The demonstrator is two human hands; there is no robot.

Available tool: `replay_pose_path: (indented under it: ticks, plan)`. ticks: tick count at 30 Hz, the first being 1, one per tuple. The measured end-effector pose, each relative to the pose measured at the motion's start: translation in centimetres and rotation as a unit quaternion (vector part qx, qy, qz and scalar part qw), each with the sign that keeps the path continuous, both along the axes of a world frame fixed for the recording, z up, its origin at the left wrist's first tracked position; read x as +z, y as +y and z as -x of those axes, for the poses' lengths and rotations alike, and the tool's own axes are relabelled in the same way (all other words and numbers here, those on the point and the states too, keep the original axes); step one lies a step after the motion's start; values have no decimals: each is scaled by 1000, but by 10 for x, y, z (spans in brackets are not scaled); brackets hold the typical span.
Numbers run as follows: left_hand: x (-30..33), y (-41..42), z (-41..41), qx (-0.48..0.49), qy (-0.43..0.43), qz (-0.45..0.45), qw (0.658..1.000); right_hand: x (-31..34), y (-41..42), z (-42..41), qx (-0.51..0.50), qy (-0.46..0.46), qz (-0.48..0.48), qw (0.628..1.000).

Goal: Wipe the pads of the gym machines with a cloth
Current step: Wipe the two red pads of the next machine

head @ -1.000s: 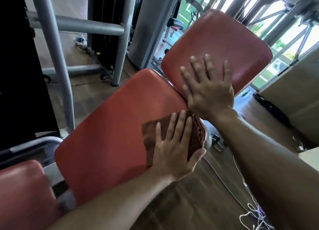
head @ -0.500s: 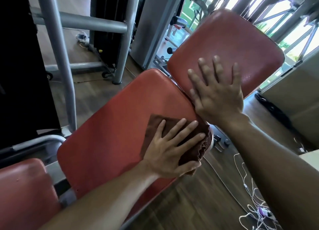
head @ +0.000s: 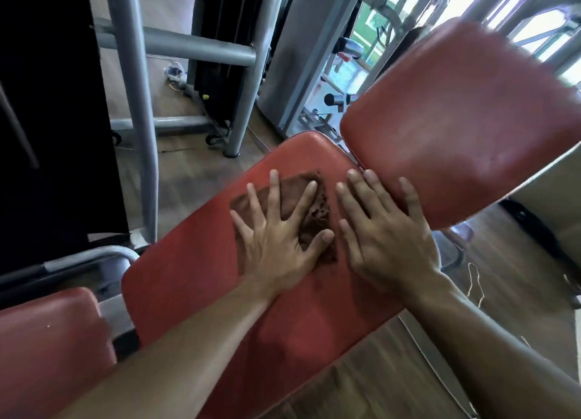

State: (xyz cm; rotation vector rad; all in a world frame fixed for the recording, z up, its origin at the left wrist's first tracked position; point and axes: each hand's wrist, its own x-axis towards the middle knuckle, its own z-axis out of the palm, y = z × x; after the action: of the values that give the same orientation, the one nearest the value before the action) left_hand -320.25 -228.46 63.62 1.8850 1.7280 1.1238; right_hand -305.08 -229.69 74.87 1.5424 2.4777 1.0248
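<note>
Mid-wipe: left hand, fingers spread, presses cloth on middle pad; right hand flat beside it. Other pads prob. left.

A grey tubular steel frame stands on the brown wood-plank floor, one upright and a crossbar joined. Behind the frame rises a black weight stack. Beside its foot lies a small white and blue crumpled object. Right of the frame, bright windows glare. Thin white cords trail over the floor far right of it.
</note>
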Motion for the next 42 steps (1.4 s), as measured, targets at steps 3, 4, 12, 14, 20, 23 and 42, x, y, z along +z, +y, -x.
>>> replay_pose_path:
  ticks: [3, 4, 12, 14, 20, 23, 42]
  plan:
    - [-7, -6, 2, -7, -21, 18, 1000, -2, 0, -2, 1, -21, 0, 1000]
    - [-5, -2, 3, 1, -24, 16, 1000, -2, 0, -2, 3, -25, -3, 1000]
    - [16, 50, 20, 50, -53, 33, 997, -1, 1, 2, -7, -42, 9, 999]
    - [2, 19, 6, 39, -36, 12, 999, -1, 1, 2, -10, -39, 13, 999]
    - [11, 34, 11, 67, -74, 41, 994, -2, 3, -1, 16, -32, 7, 999]
    - [5, 7, -9, 88, -86, 44, 991, -4, 5, -2, 29, -23, 10, 999]
    - [-24, -118, -92, 66, -15, 13, 998, -5, -1, -17, 124, -7, 83, 989]
